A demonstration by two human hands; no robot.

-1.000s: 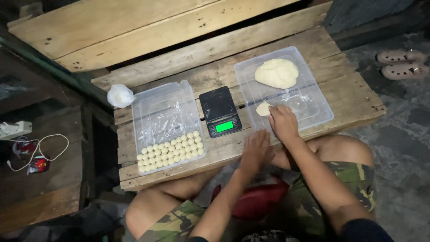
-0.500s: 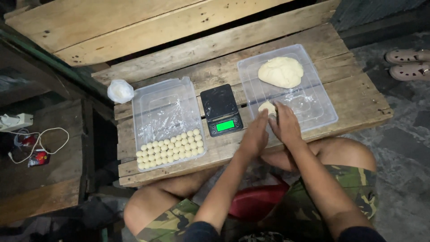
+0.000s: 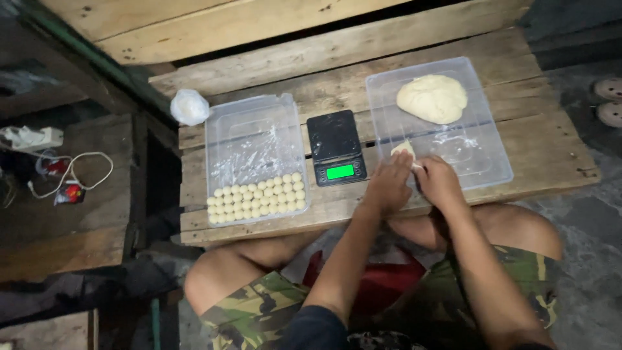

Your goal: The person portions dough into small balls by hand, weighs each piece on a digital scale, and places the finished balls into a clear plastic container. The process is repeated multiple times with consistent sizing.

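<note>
My left hand (image 3: 389, 185) and my right hand (image 3: 438, 182) meet at the near left corner of a clear plastic tray (image 3: 492, 162) and pinch a small lump of pale dough (image 3: 403, 150) between them. A large mound of the same dough (image 3: 432, 98) lies at the far end of that tray. Left of my hands stands a small black scale (image 3: 336, 147) with a lit green display. Further left, a second clear tray (image 3: 256, 139) holds several rows of small dough balls (image 3: 257, 196) along its near edge.
Everything stands on a low wooden plank table (image 3: 551, 139). A white plastic bag (image 3: 189, 106) lies at its far left corner. A white cable and plug (image 3: 68, 178) lie on boards at the left. Sandals (image 3: 609, 100) sit on the floor at the right.
My left hand has come up from the table's near edge to join my right hand on the small dough lump at the tray's corner. The camera view has shifted slightly.
</note>
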